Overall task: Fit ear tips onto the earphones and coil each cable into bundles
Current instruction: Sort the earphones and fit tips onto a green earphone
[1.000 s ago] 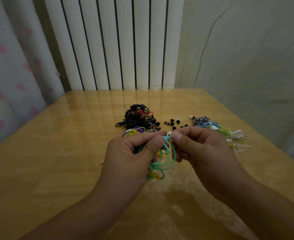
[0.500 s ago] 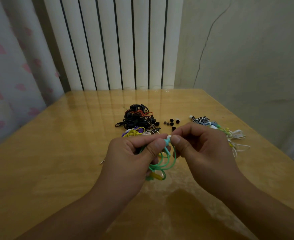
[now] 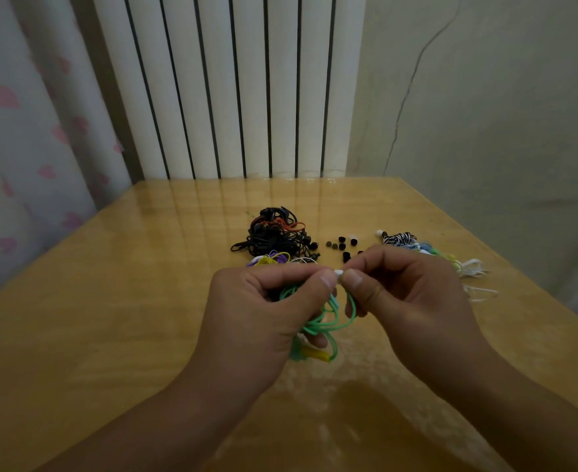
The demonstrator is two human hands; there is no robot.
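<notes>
A: Basically both hands are up over the table (image 3: 110, 301) so the earbud meets the tip at eye line?
B: Yes. Left hand (image 3: 263, 311) grips the green earphone cable (image 3: 318, 325), loops hanging at 6 o'clock. Right hand (image 3: 413, 301) pinches a white ear tip (image 3: 338, 272) at its 9 o'clock. Loose ear tips (image 3: 342, 247) lie at 12.

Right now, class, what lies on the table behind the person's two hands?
Behind the hands: a black cable tangle, loose ear tips and a mixed bundle row. The yellow-purple cables are partly covered by the left hand.
</notes>
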